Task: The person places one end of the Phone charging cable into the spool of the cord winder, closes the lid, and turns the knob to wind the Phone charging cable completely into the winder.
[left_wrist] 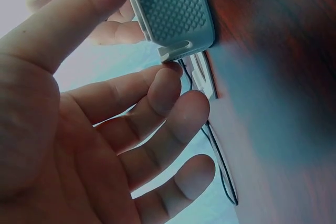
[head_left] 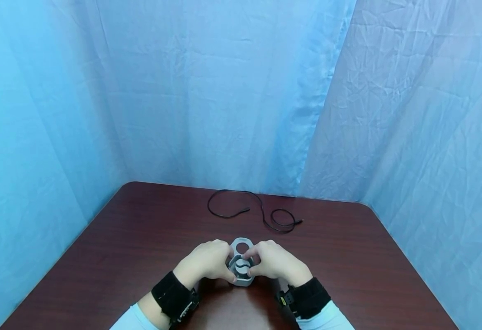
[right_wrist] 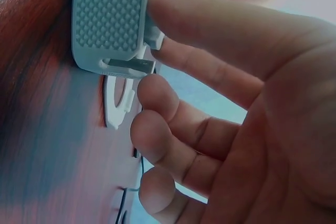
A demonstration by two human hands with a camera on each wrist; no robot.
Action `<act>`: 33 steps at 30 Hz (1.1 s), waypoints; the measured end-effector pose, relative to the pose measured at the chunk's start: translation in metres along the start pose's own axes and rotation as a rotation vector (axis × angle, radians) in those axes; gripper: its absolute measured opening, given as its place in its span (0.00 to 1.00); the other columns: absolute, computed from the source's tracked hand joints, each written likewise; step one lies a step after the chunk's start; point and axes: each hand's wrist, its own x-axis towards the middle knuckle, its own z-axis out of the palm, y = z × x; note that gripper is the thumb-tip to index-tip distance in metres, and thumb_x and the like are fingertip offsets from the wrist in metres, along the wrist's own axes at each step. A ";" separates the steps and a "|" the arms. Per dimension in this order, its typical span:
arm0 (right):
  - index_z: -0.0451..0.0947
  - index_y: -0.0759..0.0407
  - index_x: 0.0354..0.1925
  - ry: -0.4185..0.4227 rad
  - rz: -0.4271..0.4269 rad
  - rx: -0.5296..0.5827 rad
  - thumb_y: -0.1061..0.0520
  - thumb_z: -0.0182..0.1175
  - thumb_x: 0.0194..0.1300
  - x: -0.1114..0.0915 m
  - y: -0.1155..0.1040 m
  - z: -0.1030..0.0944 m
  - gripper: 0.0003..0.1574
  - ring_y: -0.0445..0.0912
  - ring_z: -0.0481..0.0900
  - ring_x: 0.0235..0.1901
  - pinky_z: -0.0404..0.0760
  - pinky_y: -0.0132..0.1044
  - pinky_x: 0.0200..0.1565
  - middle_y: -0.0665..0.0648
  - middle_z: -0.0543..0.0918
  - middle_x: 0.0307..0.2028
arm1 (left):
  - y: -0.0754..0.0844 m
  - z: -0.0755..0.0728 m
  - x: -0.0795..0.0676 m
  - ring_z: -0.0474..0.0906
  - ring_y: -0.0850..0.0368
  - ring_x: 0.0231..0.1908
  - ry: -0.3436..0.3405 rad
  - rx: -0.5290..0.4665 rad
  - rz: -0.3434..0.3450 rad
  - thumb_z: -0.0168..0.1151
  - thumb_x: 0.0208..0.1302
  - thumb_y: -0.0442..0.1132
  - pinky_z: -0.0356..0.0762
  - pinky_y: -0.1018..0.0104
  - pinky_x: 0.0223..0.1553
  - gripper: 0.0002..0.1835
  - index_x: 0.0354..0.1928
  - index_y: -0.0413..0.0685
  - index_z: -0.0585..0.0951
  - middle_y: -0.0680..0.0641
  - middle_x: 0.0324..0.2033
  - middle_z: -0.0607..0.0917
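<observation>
On the table in front of me stands a small grey plastic case (head_left: pixel 242 283) with a dimpled texture on its sides, plain in the left wrist view (left_wrist: pixel 176 11). Its flat lid (head_left: pixel 241 240), pierced by a large round hole, lies folded open on the far side. Inside sits a light grey round piece (head_left: pixel 242 263) with a split across it. My left hand (head_left: pixel 209 259) holds the case's left side between thumb and forefinger. From the right, my right hand (head_left: pixel 275 261) pinches the round piece with thumb and forefinger. The other fingers of both hands stay loosely bent outside the case.
A thin black cable (head_left: pixel 262 210) lies in loose curves near the table's back edge, beyond the case. The dark red-brown wooden table (head_left: pixel 162 220) is bordered by light blue curtains (head_left: pixel 224 91) at the back and both sides.
</observation>
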 end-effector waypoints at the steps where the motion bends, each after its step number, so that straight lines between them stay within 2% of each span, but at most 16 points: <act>1: 0.87 0.51 0.55 -0.001 -0.001 -0.001 0.56 0.74 0.60 0.000 0.000 0.000 0.23 0.40 0.72 0.20 0.72 0.33 0.24 0.46 0.77 0.23 | 0.000 0.000 0.000 0.71 0.62 0.22 0.000 0.002 0.000 0.80 0.48 0.55 0.70 0.64 0.24 0.16 0.34 0.57 0.86 0.59 0.22 0.76; 7: 0.84 0.56 0.57 0.014 -0.011 0.018 0.56 0.73 0.61 -0.002 0.000 -0.003 0.25 0.40 0.71 0.18 0.70 0.33 0.23 0.49 0.76 0.21 | 0.000 -0.004 -0.003 0.72 0.63 0.25 -0.016 -0.014 -0.012 0.79 0.49 0.57 0.72 0.63 0.26 0.19 0.38 0.55 0.87 0.61 0.25 0.77; 10: 0.83 0.59 0.57 0.052 -0.040 0.036 0.58 0.72 0.61 -0.005 0.001 -0.008 0.25 0.39 0.73 0.21 0.74 0.34 0.26 0.48 0.78 0.24 | 0.000 -0.010 -0.005 0.74 0.62 0.28 -0.017 -0.039 -0.016 0.78 0.51 0.59 0.74 0.61 0.29 0.23 0.43 0.52 0.87 0.59 0.29 0.79; 12: 0.82 0.59 0.57 0.086 -0.061 0.035 0.58 0.72 0.61 -0.007 0.003 -0.013 0.25 0.38 0.75 0.26 0.76 0.34 0.30 0.45 0.79 0.27 | 0.000 -0.016 -0.008 0.77 0.60 0.33 -0.002 -0.052 -0.017 0.76 0.53 0.60 0.77 0.58 0.33 0.27 0.48 0.50 0.87 0.57 0.35 0.83; 15: 0.82 0.55 0.57 0.133 -0.086 0.036 0.57 0.71 0.64 -0.011 0.006 -0.022 0.23 0.37 0.77 0.30 0.78 0.36 0.34 0.43 0.80 0.31 | -0.002 -0.023 -0.011 0.79 0.59 0.40 0.042 -0.048 -0.007 0.73 0.56 0.62 0.79 0.55 0.39 0.31 0.54 0.49 0.85 0.54 0.42 0.85; 17: 0.81 0.53 0.58 0.162 -0.099 0.059 0.55 0.70 0.65 -0.015 0.008 -0.028 0.23 0.37 0.78 0.34 0.79 0.37 0.37 0.44 0.81 0.35 | -0.003 -0.028 -0.013 0.79 0.60 0.39 0.077 -0.059 0.008 0.72 0.58 0.62 0.79 0.56 0.38 0.31 0.56 0.48 0.84 0.55 0.41 0.85; 21: 0.80 0.51 0.59 0.235 -0.139 0.125 0.54 0.69 0.68 -0.025 0.011 -0.039 0.22 0.42 0.81 0.42 0.82 0.41 0.44 0.48 0.83 0.43 | -0.005 -0.038 -0.015 0.76 0.63 0.30 0.155 -0.123 0.042 0.71 0.61 0.60 0.76 0.60 0.32 0.28 0.55 0.49 0.84 0.58 0.32 0.81; 25: 0.80 0.50 0.60 0.348 -0.179 0.173 0.54 0.68 0.69 -0.032 0.015 -0.048 0.22 0.48 0.83 0.47 0.82 0.46 0.48 0.49 0.83 0.50 | -0.003 -0.047 -0.017 0.78 0.63 0.34 0.232 -0.188 0.054 0.70 0.63 0.58 0.77 0.59 0.36 0.26 0.55 0.49 0.84 0.55 0.36 0.83; 30: 0.80 0.50 0.62 0.480 -0.182 0.225 0.53 0.67 0.70 -0.032 0.020 -0.051 0.23 0.44 0.82 0.49 0.82 0.48 0.50 0.49 0.82 0.55 | -0.001 -0.050 -0.013 0.79 0.62 0.38 0.278 -0.234 0.063 0.69 0.65 0.57 0.78 0.59 0.40 0.25 0.55 0.49 0.84 0.54 0.39 0.84; 33: 0.79 0.47 0.63 0.548 -0.183 0.237 0.54 0.67 0.70 -0.029 0.026 -0.050 0.24 0.43 0.82 0.51 0.82 0.46 0.49 0.50 0.82 0.57 | 0.001 -0.051 -0.008 0.79 0.62 0.39 0.305 -0.262 0.075 0.69 0.66 0.54 0.78 0.59 0.41 0.23 0.56 0.49 0.84 0.55 0.39 0.84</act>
